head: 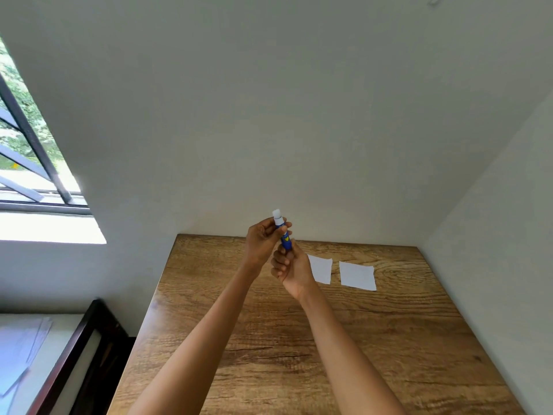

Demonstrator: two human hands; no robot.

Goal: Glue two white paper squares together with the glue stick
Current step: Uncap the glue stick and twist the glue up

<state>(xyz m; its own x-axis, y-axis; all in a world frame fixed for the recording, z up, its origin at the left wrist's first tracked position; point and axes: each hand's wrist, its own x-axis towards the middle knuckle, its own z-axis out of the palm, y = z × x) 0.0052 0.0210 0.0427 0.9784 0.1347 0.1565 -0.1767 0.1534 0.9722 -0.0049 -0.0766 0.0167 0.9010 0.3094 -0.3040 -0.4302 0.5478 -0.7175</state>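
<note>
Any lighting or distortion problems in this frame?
Head view: window at left blown out; wide-angle lens bends walls and table; glue stick, both paper squares evenly lit, slightly soft; faint glare on the table's left edge.

Two hands, one glue stick — two paper squares, one table.

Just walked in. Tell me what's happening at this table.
A person is holding a blue glue stick up in front of them with both hands, above the wooden table. The left hand grips its upper part and the right hand holds the lower end; the white tip points upward. Whether the cap is on or off is unclear. Two white paper squares lie side by side, apart, near the table's far edge, untouched. No gluing has begun.
</note>
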